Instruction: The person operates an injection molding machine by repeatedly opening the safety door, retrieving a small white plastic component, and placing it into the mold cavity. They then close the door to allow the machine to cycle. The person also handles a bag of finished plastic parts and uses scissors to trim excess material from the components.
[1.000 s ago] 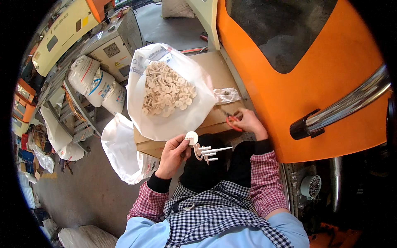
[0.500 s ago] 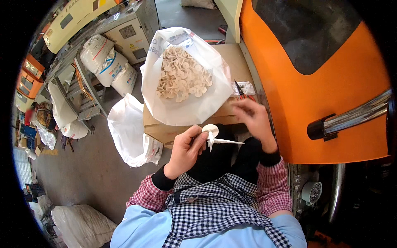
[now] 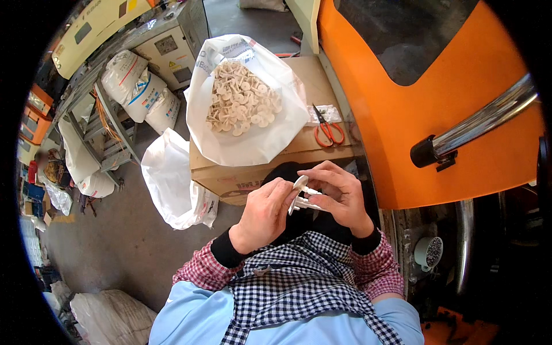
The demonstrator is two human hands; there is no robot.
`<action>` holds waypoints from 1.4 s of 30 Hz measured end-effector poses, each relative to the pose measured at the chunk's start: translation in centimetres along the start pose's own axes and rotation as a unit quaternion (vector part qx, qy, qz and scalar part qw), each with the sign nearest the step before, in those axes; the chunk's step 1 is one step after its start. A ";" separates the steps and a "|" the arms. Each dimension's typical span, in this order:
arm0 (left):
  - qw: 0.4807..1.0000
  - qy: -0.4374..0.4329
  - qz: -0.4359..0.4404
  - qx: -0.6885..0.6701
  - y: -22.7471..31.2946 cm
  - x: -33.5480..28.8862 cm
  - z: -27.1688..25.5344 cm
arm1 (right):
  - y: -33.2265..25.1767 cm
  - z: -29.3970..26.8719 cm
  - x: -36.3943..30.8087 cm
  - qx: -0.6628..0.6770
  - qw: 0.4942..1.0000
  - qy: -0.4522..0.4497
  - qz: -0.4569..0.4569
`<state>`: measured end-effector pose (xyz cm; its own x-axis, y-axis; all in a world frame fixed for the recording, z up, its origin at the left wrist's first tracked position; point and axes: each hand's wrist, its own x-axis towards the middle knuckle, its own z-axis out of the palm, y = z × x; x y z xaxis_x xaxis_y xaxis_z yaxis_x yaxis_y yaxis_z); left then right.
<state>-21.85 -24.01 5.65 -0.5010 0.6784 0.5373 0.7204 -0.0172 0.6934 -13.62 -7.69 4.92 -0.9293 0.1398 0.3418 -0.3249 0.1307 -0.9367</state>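
Just above my lap, my left hand [image 3: 261, 215] pinches a white moulded plastic part [image 3: 301, 183] with a round disc head and thin stems. From the other side the thumb and fingers of my right hand [image 3: 342, 198] close on its stem; my fingers partly hide the part. Beyond my hands, a white plastic bag [image 3: 253, 146] lies open on a cardboard box [image 3: 218, 178]. Inside the bag is a heap of similar off-white disc-headed pieces [image 3: 244, 98]. Red-handled scissors [image 3: 328, 135] rest on the box, right of the bag.
An orange machine panel [image 3: 425, 149] with a metal handle [image 3: 489, 123] stands close on my right. A second white bag [image 3: 172, 184] is on the floor, left of the box. Full sacks [image 3: 141, 86] and a grey step frame [image 3: 118, 132] are farther left. A grey cup [image 3: 428, 253] sits low right.
My right hand has come down from near the scissors and taken hold of the part's stem beside my left hand. The scissors now show fully, and the view has shifted a little.
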 end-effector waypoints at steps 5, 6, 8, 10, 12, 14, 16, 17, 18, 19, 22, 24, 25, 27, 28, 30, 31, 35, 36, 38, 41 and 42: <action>0.998 -0.029 -0.049 -0.020 -0.3 -0.2 -0.2 | 1.2 0.3 -0.2 0.058 0.998 0.000 0.014; 0.997 -0.034 -0.071 -0.024 -0.9 -0.2 0.0 | 1.5 0.0 -0.4 0.027 0.999 -0.017 0.031; 0.988 -0.001 -0.145 -0.052 -2.6 0.0 0.0 | 0.7 0.7 -0.4 -0.050 0.997 0.051 0.036; 0.973 0.088 -0.205 -0.064 -5.6 1.3 -1.1 | -1.3 1.4 -0.9 -0.143 0.977 0.156 0.025; 0.975 0.135 -0.177 -0.022 -6.6 3.8 -2.9 | -2.1 0.3 -3.0 -0.251 0.953 0.164 -0.044; 0.978 0.176 -0.110 0.014 -10.2 4.7 -3.7 | -3.5 -0.2 -6.3 -0.275 0.943 0.184 -0.043; 0.973 0.187 -0.049 0.128 -12.0 5.2 -3.8 | -5.0 -0.9 -9.4 -0.313 0.920 0.230 -0.044; 0.965 0.121 -0.027 0.230 -12.8 5.5 -3.7 | -5.4 -1.4 -11.2 -0.330 0.908 0.257 -0.034; 0.953 0.076 0.004 0.293 -15.1 5.2 -3.6 | -6.0 -2.1 -12.8 -0.358 0.890 0.281 -0.016; 0.941 0.043 -0.016 0.334 -17.4 4.5 -3.1 | -6.6 -2.9 -14.4 -0.400 0.857 0.323 0.011; 0.906 -0.058 -0.031 0.418 -23.3 2.6 -1.2 | -7.5 -5.8 -20.3 -0.537 0.715 0.415 0.166; 0.892 -0.137 -0.066 0.426 -24.7 1.6 -0.6 | -7.7 -7.8 -24.5 -0.579 0.619 0.450 0.281; 0.881 -0.174 -0.087 0.431 -25.0 1.8 -0.2 | -7.6 -8.7 -26.0 -0.576 0.583 0.462 0.339; 0.880 -0.178 -0.100 0.428 -21.5 2.8 1.2 | -6.7 -10.4 -28.6 -0.602 0.558 0.457 0.343; 0.878 -0.177 -0.111 0.430 -19.2 3.0 1.6 | -6.1 -11.2 -29.4 -0.614 0.550 0.451 0.342; 0.887 -0.160 -0.084 0.425 -15.3 3.5 2.2 | -4.7 -12.5 -29.9 -0.615 0.572 0.423 0.339; 0.891 -0.152 -0.070 0.422 -13.8 3.7 3.0 | -4.2 -12.8 -29.9 -0.616 0.582 0.409 0.338; 0.941 -0.204 0.007 0.270 -6.1 3.2 7.7 | -4.3 -13.2 -29.5 -0.602 0.603 0.409 0.327; 0.948 -0.227 0.040 0.219 -4.2 3.0 9.1 | -4.5 -13.2 -29.3 -0.597 0.605 0.414 0.326; 0.950 -0.282 0.075 0.107 0.2 2.5 11.9 | -4.9 -13.1 -29.4 -0.589 0.607 0.423 0.326; 0.917 -0.385 0.096 -0.040 6.1 2.5 15.9 | -3.4 -13.4 -31.5 -0.606 0.605 0.448 0.257; 0.902 -0.418 0.060 -0.093 7.4 2.5 17.3 | -3.8 -13.3 -31.3 -0.588 0.615 0.460 0.252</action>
<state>-9.44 -9.73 3.84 0.1674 0.9788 0.1178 0.6134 -0.1970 0.7648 19.05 0.50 -1.21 -0.1901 0.8799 0.4355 0.8195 0.3865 -0.4231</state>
